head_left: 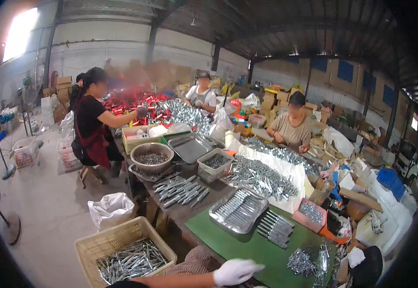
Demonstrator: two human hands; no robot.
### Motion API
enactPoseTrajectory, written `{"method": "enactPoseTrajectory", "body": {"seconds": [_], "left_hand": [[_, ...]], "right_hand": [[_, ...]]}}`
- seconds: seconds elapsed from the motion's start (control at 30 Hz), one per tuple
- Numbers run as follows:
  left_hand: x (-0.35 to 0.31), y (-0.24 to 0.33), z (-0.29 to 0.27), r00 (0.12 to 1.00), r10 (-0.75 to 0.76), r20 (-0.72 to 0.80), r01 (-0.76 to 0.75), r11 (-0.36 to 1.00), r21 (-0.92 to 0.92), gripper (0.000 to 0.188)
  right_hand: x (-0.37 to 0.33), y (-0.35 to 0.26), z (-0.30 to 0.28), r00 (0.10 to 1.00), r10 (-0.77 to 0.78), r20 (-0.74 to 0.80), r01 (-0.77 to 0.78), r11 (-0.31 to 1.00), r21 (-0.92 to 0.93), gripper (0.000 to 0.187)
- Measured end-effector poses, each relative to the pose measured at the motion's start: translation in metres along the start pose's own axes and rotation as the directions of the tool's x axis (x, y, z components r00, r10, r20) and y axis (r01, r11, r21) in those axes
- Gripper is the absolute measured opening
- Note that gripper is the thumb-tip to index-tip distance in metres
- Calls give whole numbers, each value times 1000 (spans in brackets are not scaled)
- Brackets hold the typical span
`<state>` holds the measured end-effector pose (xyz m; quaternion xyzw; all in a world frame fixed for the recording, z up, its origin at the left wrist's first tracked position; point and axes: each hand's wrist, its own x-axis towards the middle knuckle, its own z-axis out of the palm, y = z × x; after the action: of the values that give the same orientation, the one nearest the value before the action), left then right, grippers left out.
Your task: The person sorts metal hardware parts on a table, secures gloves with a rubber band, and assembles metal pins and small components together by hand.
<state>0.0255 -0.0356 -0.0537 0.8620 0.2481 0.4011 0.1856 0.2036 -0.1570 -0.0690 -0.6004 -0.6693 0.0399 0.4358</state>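
My left hand (236, 272), in a white glove, reaches in over the near edge of the green mat (201, 224). Its fingers point right, look stretched out, and show nothing between them; the lower part is cut off. My right hand is out of view. Beyond my left hand, a metal tray (239, 210) holds silver tube-shaped metal parts in rows. Right of the tray lies a row of similar silver parts (275, 229). A heap of small metal pieces (301, 262) sits farther right, beside a bundle of thin shiny pieces (322, 261).
A beige plastic crate (86, 247) of metal tubes stands at lower left, near a white sack (110, 209). Farther up the table are a metal bowl (152, 147), a plastic bin (215, 163), a pink box (309, 213) and silver heaps. Three co-workers sit around the table.
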Motion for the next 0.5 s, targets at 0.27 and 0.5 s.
{"method": "enactPoseTrajectory", "body": {"seconds": [0.27, 0.5], "left_hand": [[-171, 33, -44, 861, -466, -205, 500, 848, 177, 27], [-168, 14, -48, 719, -593, -363, 672, 726, 146, 32]], "right_hand": [[-102, 50, -19, 875, 257, 410, -183, 960, -211, 35], [-104, 44, 2, 742, 668, 54, -643, 732, -224, 31]]}}
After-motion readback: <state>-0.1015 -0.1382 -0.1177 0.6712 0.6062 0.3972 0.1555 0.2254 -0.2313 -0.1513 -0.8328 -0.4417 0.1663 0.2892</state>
